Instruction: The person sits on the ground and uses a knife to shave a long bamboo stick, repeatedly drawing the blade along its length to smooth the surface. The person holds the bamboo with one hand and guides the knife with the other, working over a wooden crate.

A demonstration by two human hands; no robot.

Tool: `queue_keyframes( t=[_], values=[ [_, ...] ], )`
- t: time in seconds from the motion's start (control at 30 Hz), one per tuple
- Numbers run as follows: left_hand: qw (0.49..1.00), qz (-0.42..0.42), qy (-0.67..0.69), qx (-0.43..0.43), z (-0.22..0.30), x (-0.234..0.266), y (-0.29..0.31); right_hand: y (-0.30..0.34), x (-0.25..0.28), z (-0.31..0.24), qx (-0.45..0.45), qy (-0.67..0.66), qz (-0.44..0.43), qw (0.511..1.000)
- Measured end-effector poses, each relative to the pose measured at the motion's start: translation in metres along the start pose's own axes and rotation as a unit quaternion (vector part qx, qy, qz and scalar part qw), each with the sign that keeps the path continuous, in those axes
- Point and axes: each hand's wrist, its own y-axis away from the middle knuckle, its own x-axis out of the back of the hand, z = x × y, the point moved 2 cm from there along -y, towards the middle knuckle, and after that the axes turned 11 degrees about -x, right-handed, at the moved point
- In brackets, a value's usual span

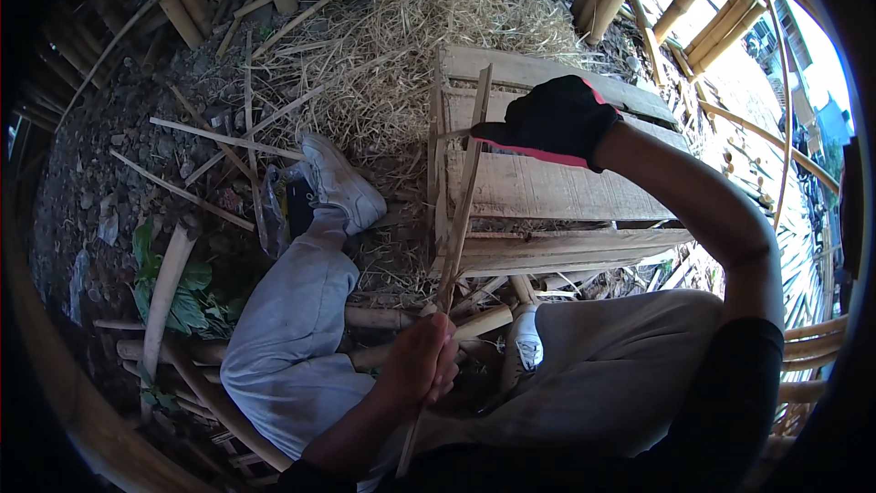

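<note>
1. The bare fingers of the left hand [422,361] are wrapped tightly around a long, thin bamboo strip [464,205], near its lower part, between the person's knees.
2. The gloved fingers of the right hand [552,123], in black and red, are curled closed on a narrow blade [453,135], the foremost finger reaching left to the strip. The blade sticks out past the strip's left side; its handle is hidden by the glove.
3. The strip's long axis runs from near to far, leaning slightly right at its far end. That end points away from the person, at the left part of a slatted wooden crate [557,184]; the near end points back toward the person's lap. Whether the strip touches the crate cannot be told.
4. The crate stands on the far right side, its pale boards facing up with gaps between them. What is inside is too dark to make out.
5. On the left, beside the left shoe [345,184], lies a clear plastic bag [270,212] with a dark packet [298,207] against it; whether the packet is inside is unclear.
6. Farther out, dry straw [429,32] covers the ground beyond the crate, and green leaves [189,299] lie at the near left.
</note>
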Motion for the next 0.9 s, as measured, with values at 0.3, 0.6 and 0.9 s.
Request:
queue_keyframes(
  t=[0.3, 0.6, 0.9],
  values=[
    [1.000, -0.012, -0.013, -0.016, 0.002, -0.003, -0.005, -0.040, -0.003, 0.051, 0.049, 0.051, 0.065, 0.995],
    [1.000, -0.010, -0.013, -0.002, 0.003, -0.004, -0.003, -0.029, 0.004, 0.029, 0.037, 0.055, 0.025, 0.998],
    [1.000, -0.015, -0.008, 0.001, 0.003, -0.001, -0.002, 0.005, 0.002, -0.003, 0.179, 0.000, -0.018, 0.984]
  ],
)
